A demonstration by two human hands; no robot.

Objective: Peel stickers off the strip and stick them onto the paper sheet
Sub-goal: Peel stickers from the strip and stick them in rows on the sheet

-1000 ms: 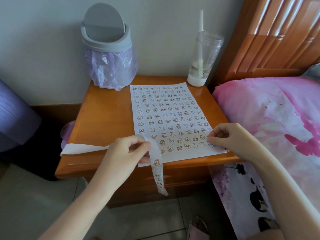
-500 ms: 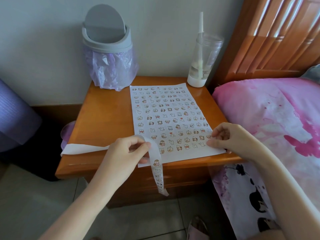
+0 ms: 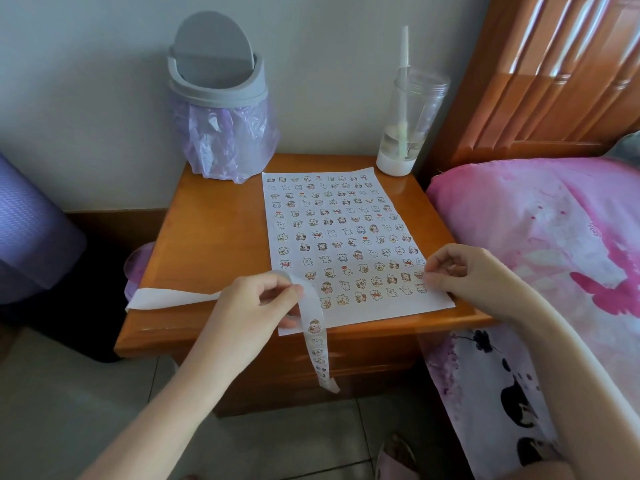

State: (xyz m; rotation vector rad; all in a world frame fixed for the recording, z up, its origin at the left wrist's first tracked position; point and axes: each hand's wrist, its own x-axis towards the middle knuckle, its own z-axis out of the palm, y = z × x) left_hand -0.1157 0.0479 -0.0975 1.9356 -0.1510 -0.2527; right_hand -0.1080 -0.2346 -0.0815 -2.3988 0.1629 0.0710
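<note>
A white paper sheet (image 3: pixel 346 310) covered with rows of small cartoon stickers lies on the wooden nightstand (image 3: pixel 214 244). My left hand (image 3: pixel 256 303) pinches the sticker strip (image 3: pixel 317 337) at the sheet's near left corner. The strip's stickered end hangs down over the front edge, and its bare end trails left across the wood. My right hand (image 3: pixel 464 275), fingers curled, presses its fingertips on the sheet's near right edge, by the last stickers of the lower rows. Whether a sticker is under the fingertips is hidden.
A grey swing-lid bin (image 3: pixel 218 98) with a purple liner stands at the nightstand's back left. A clear tumbler (image 3: pixel 408 126) with a straw stands at the back right. A bed with pink bedding (image 3: pixel 540 244) borders the right side. Tiled floor lies below.
My right hand's fingertips have stayed on the sheet's right edge, shifting barely. My left hand still holds the strip in the same place.
</note>
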